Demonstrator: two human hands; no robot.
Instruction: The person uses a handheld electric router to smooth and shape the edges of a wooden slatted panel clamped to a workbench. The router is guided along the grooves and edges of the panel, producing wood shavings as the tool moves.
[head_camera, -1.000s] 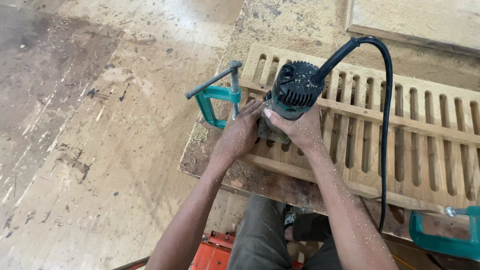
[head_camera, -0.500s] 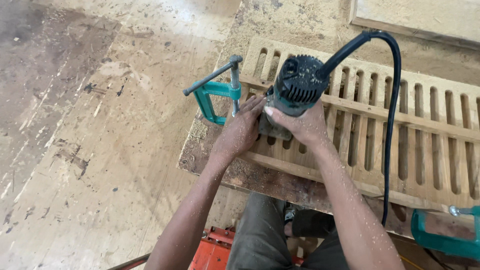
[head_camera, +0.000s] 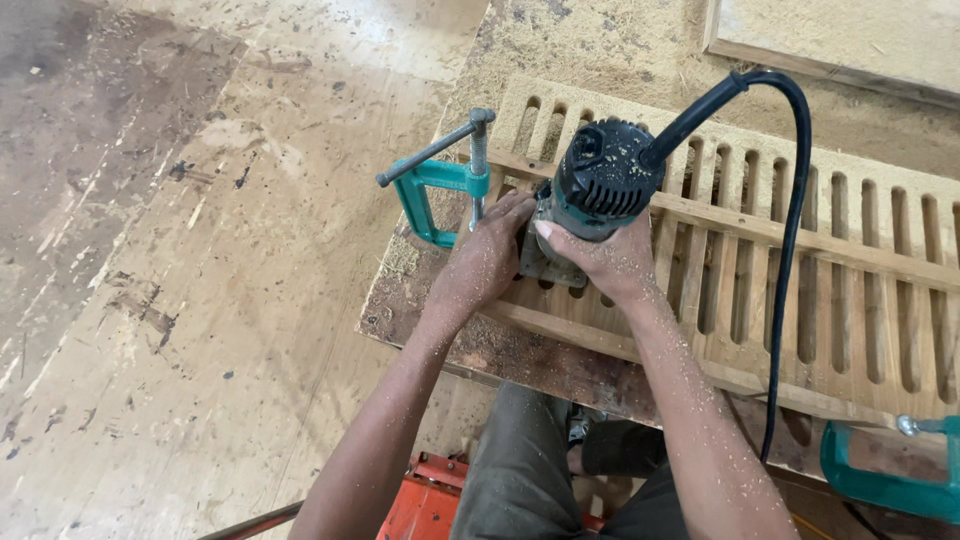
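A black and teal hand router (head_camera: 600, 180) stands upright on a slotted wooden panel (head_camera: 800, 260) that lies on a workbench. My left hand (head_camera: 488, 258) grips the router's base from the left. Wrapped around the base from the right is my right hand (head_camera: 605, 262). Both hands and forearms are dusted with sawdust. The router's black power cord (head_camera: 785, 250) loops up from its top and drops down over the panel's near edge. A teal C-clamp (head_camera: 440, 185) pins the panel's left end, just left of my left hand.
A second teal clamp (head_camera: 890, 480) holds the panel at the lower right. Sawdust covers the bench top (head_camera: 600, 50) behind the panel. Another board (head_camera: 850, 40) lies at the top right. The stained plywood floor (head_camera: 180, 300) spreads to the left. An orange object (head_camera: 430, 500) sits by my legs.
The router and both hands have stayed at the panel's left end, beside the clamp. The view has shifted slightly; no grip has changed.
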